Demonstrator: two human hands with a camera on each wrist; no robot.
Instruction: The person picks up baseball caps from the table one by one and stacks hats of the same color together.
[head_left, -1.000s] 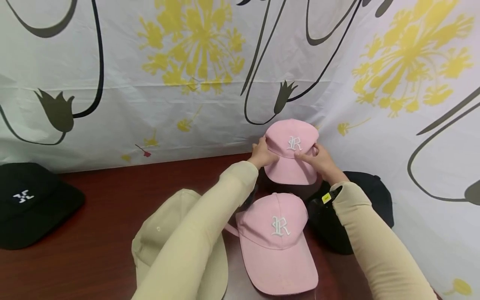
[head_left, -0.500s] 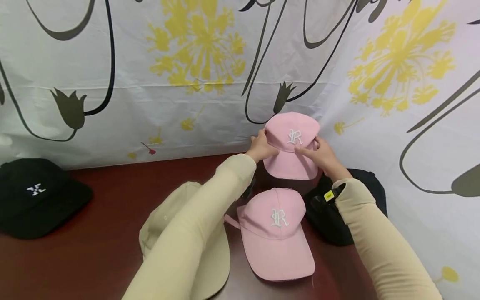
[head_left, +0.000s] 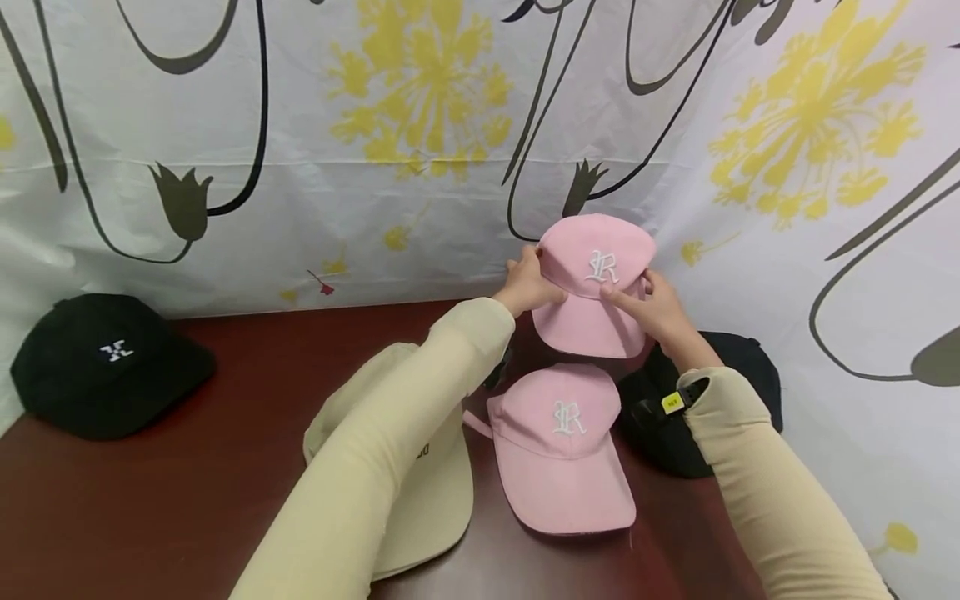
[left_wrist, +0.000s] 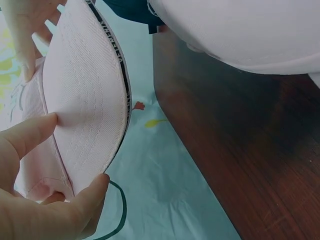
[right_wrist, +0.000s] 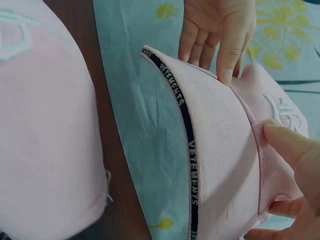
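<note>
Both hands hold a pink baseball cap [head_left: 585, 275] with a white embroidered R, at the back of the table by the corner of the cloth. My left hand [head_left: 527, 287] grips its left side, thumb on the front near the brim. On the opposite side, my right hand [head_left: 658, 308] pinches the cap, thumb beside the letter and other fingers behind. The right wrist view shows a black tape with white lettering under the brim [right_wrist: 220, 150]. In front of the held cap lies a second pink cap [head_left: 558, 446] bearing the same letter.
A beige cap [head_left: 427, 508] lies partly hidden under the left forearm. Beside the right forearm is a black cap [head_left: 738, 375]. Another black cap [head_left: 97, 367] with a white emblem sits far left on the dark red table [head_left: 247, 433]. Patterned white cloth [head_left: 435, 208] hangs behind.
The head view has turned left, so the caps appear further right. The held pink cap has risen slightly against the cloth pattern, with both hands keeping their hold.
</note>
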